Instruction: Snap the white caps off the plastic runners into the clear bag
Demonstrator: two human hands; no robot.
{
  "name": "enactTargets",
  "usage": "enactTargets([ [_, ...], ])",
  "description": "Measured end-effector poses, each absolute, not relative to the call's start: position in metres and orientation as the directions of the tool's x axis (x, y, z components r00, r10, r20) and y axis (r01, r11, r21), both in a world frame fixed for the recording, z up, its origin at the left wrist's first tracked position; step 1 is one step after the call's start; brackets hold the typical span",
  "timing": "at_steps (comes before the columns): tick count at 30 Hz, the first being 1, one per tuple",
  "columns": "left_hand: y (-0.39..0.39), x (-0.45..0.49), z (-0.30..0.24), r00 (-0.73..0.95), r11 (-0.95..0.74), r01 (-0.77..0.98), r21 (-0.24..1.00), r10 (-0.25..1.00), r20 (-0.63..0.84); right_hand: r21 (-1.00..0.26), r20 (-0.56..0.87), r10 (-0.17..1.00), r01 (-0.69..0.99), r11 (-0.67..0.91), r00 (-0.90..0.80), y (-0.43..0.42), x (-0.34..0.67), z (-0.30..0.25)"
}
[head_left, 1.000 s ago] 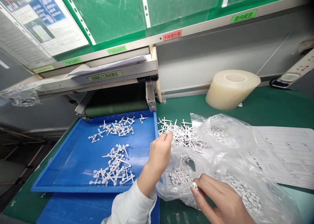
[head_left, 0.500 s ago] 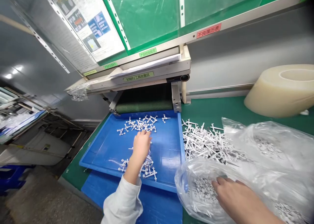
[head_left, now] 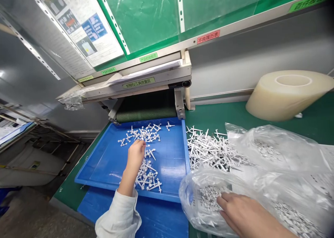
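My left hand (head_left: 136, 154) hangs over the blue tray (head_left: 104, 161) with thumb and fingers pinched together, at the near edge of a cluster of small white branched plastic pieces (head_left: 148, 132). What the pinch holds, if anything, is too small to make out. A second cluster of these pieces (head_left: 147, 175) lies nearer the tray's front, beside my left wrist. My right hand (head_left: 237, 206) reaches into an open clear plastic bag (head_left: 189, 199) with its fingers bent together over small white-grey parts (head_left: 208, 196). Its fingertips are partly hidden.
Loose white plastic sticks (head_left: 214, 149) are heaped right of the tray. Further bags of small parts (head_left: 276, 144) lie beyond. A large roll of clear tape (head_left: 279, 99) stands at the back right. A conveyor belt end (head_left: 146, 109) meets the tray under a shelf (head_left: 156, 76).
The view has swung a little to the right. My left hand has drawn slightly left and back from the far cluster. My right hand remains in the bag, with its fingers slightly lower.
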State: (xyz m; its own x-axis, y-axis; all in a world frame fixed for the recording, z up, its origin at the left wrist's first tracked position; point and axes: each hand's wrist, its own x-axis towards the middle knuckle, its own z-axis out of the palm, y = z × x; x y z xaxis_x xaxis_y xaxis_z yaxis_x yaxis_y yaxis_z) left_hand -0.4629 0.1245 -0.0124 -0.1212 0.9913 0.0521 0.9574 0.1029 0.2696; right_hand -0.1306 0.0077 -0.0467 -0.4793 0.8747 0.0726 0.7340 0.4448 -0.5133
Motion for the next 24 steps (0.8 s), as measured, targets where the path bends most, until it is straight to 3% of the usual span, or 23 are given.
enactTargets([
  [4,0.114,-0.451,0.0,-0.146,0.042,0.881,0.472,0.972,0.185,-0.626,-0.019,0.855,0.673,0.394,-0.518,0.016,-0.123,-0.015],
  [8,0.082,-0.407,0.019,-0.088,-0.095,0.782,0.615,0.962,0.26,-0.822,-0.14,0.94,0.566,0.065,-0.312,0.023,-0.107,0.007],
  [10,0.058,-0.376,0.029,-0.01,-0.211,0.736,0.643,0.947,0.322,-0.905,-0.21,0.95,0.413,-0.1,-0.23,0.024,-0.106,0.01],
  [13,0.026,-0.333,0.036,0.244,-0.565,0.581,0.586,0.808,0.537,-0.952,-0.302,0.909,0.141,-0.272,-0.288,0.023,-0.115,0.013],
  [15,0.013,-0.314,0.033,0.403,-0.735,0.519,0.436,0.661,0.634,-0.947,-0.317,0.896,0.063,-0.313,-0.312,0.02,-0.123,0.016],
  [17,0.007,-0.305,0.026,0.505,-0.825,0.496,0.27,0.527,0.684,-0.947,-0.318,0.91,0.046,-0.317,-0.266,0.018,-0.128,0.019],
  [19,0.005,-0.303,0.018,0.44,-0.814,0.532,0.234,0.502,0.744,-0.946,-0.322,0.921,0.033,-0.323,-0.221,0.015,-0.126,0.022],
  [22,0.007,-0.305,0.011,0.172,-0.686,0.53,0.499,0.663,0.729,-0.934,-0.348,0.917,-0.01,-0.357,-0.196,0.013,-0.118,0.027],
  [24,0.007,-0.305,0.009,0.151,-0.601,0.465,0.65,0.778,0.61,-0.925,-0.368,0.904,-0.016,-0.381,-0.219,0.012,-0.113,0.031],
])
